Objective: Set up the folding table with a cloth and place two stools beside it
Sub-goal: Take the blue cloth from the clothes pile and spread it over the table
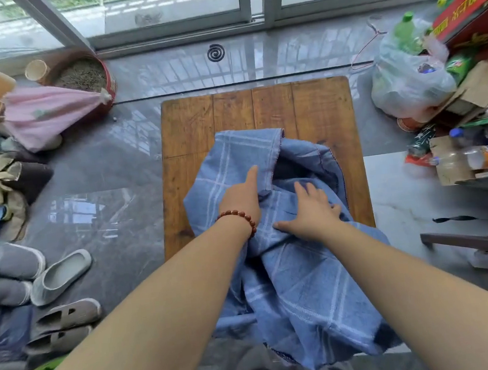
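Cloth (289,270) bunched over near table (259,108) edge, right hand (314,211) fingers (300,187) flat, left hand (242,195) grip unclear

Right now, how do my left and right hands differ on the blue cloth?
The left hand wears a bead bracelet; the right hand wears none. The left hand points its forefinger, other fingers curled at a fold; the right hand lies flat, fingers spread. Both rest on the cloth.

The crumpled blue checked cloth (289,270) hides the near edge of the brown wooden plank table top (229,111) and the curled fingers of the left hand (242,198), while a dark brown wooden frame (463,242) runs off the right edge.
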